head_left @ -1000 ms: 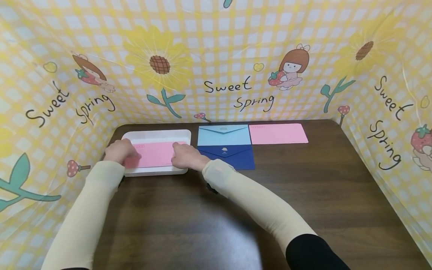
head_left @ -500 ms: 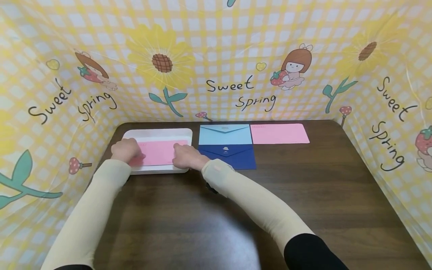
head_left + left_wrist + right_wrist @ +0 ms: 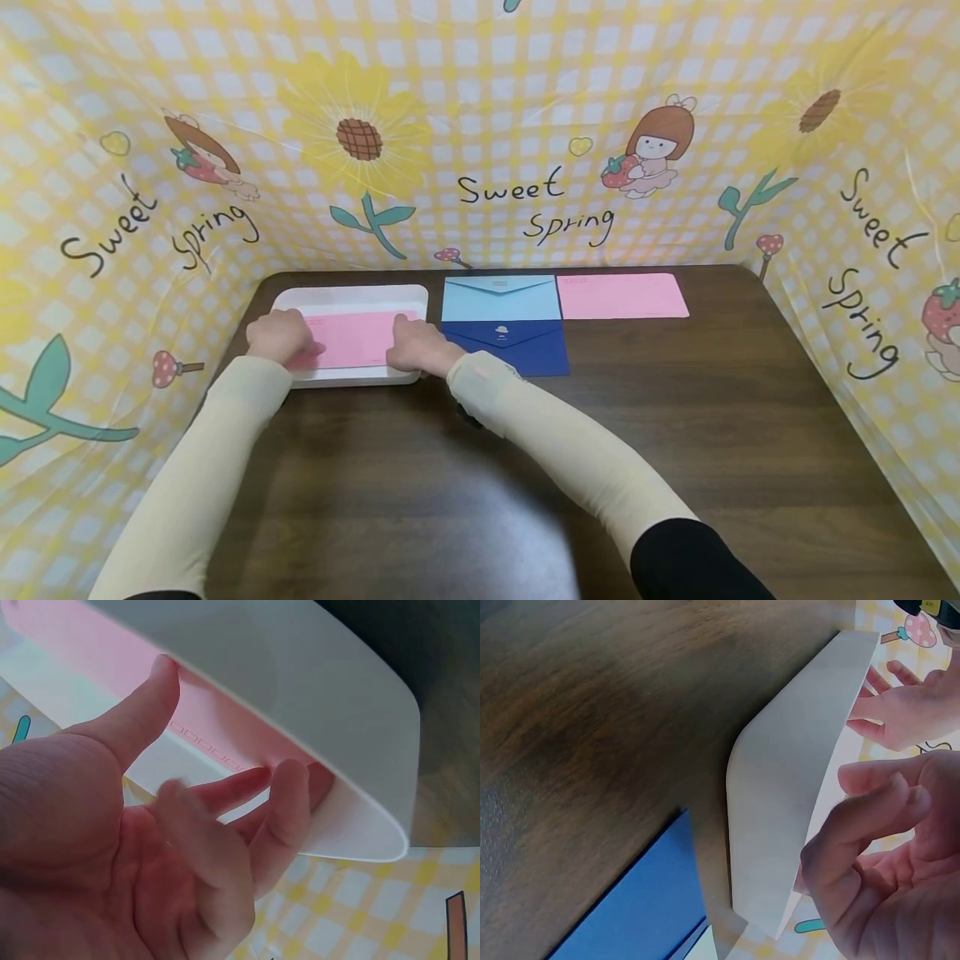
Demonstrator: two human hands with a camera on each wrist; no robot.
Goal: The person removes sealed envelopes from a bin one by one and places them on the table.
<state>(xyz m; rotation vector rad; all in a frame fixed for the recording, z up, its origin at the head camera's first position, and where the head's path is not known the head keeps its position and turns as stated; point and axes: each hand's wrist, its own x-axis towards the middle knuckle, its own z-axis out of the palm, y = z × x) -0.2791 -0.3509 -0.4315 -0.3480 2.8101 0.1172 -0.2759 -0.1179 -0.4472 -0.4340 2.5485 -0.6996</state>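
Observation:
A pink envelope (image 3: 352, 340) lies face up inside a shallow white tray (image 3: 348, 297) at the back left of the table. My left hand (image 3: 279, 335) is over its left end; in the left wrist view the thumb and forefinger reach over the tray's rim and touch the envelope, while the other fingers bend loosely. At the envelope's right end is my right hand (image 3: 420, 345). Its thumb stands apart from the bent fingers in the right wrist view, and the tray wall hides some of the fingertips.
Right of the tray lie a light blue envelope (image 3: 498, 300), a dark blue envelope (image 3: 517, 354) in front of it, and another pink envelope (image 3: 622, 297). Yellow checked cloth (image 3: 510, 100) rises around the wooden table (image 3: 420, 492).
My left hand has moved a little to the right along the pink envelope. My right hand has shifted slightly right, toward the tray's right end. The other envelopes stay in place.

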